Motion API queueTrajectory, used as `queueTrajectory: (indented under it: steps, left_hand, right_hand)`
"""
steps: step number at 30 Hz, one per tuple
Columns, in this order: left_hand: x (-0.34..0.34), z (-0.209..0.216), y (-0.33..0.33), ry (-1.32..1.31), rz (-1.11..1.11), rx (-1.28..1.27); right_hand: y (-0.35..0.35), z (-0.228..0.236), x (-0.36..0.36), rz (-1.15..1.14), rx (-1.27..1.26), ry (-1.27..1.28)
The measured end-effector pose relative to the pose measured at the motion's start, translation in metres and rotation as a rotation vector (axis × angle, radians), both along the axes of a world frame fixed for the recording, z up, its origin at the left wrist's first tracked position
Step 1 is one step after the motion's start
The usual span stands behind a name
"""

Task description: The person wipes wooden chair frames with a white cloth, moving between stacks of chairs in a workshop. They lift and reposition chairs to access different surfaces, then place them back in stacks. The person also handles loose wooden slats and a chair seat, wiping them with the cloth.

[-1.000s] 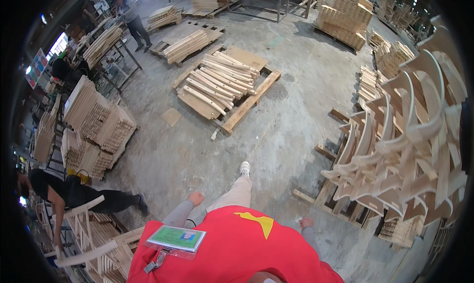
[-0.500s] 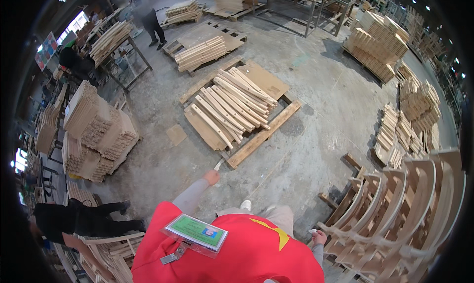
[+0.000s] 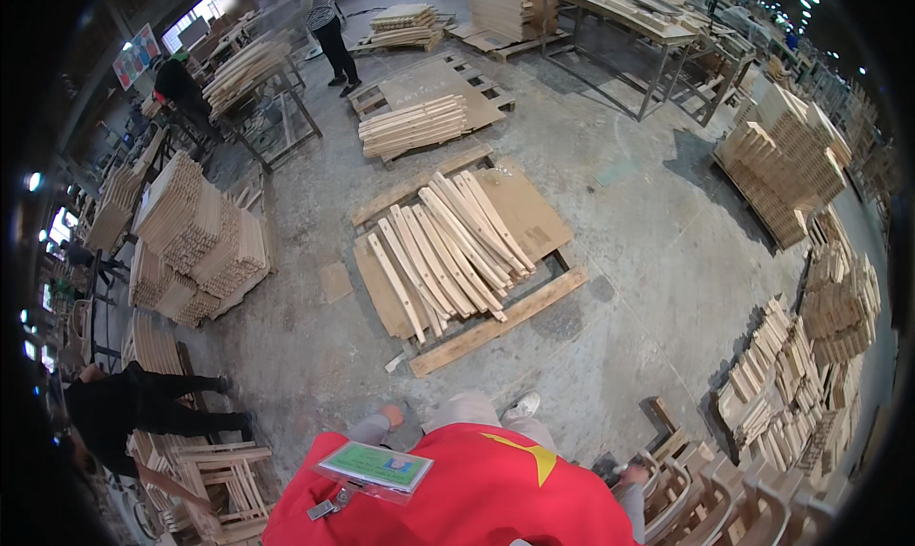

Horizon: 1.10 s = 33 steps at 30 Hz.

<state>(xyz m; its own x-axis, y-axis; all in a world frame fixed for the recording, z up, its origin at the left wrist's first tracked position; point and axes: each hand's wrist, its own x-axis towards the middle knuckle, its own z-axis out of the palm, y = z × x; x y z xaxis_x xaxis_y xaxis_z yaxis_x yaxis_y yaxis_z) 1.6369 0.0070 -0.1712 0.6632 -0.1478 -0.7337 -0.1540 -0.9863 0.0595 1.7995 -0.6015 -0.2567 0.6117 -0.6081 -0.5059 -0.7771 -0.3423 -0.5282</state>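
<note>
My left hand (image 3: 392,415) hangs low in front of my body, close to the red shirt (image 3: 448,489). It is small and its fingers do not show clearly. My right hand (image 3: 633,474) is at my right side, beside curved wooden chair frames (image 3: 701,498). Its fingers look curled, and what they hold, if anything, is too small to name. Ahead of me, curved wooden slats with holes (image 3: 443,251) lie side by side on cardboard over a wooden pallet (image 3: 500,325). A small pale scrap (image 3: 396,363) is on the floor at its near corner.
Stacked wooden parts (image 3: 195,232) stand at left, with more stacks (image 3: 786,160) at right. A second pallet (image 3: 434,93) with slats is farther ahead, near a workbench (image 3: 620,12). A person in black (image 3: 143,413) works at near left; another person (image 3: 329,31) stands far left.
My view has shifted, and the slats and pallet sit lower in it. My left hand has drawn back toward my body. The chair frames at right now show less.
</note>
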Motion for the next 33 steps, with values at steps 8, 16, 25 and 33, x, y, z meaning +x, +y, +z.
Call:
queueTrajectory:
  steps: [8, 16, 25, 33]
  left_hand:
    - [0.171, -0.002, -0.027, -0.154, 0.947, -0.4]
    - [0.356, 0.005, -0.017, -0.323, 0.927, -0.472]
    - [0.402, 0.043, -0.019, -0.477, 1.436, -0.465]
    - [0.308, 0.033, -0.172, -0.088, 1.605, -0.211]
  right_hand:
    - [0.062, 0.05, 0.273, 0.274, 0.118, -0.214]
    - [0.116, 0.036, 0.351, 0.246, 0.282, -0.096]
    - [0.029, 0.013, 0.421, 0.419, -0.057, 0.222]
    - [0.045, 0.016, 0.578, 0.667, 0.112, 0.178]
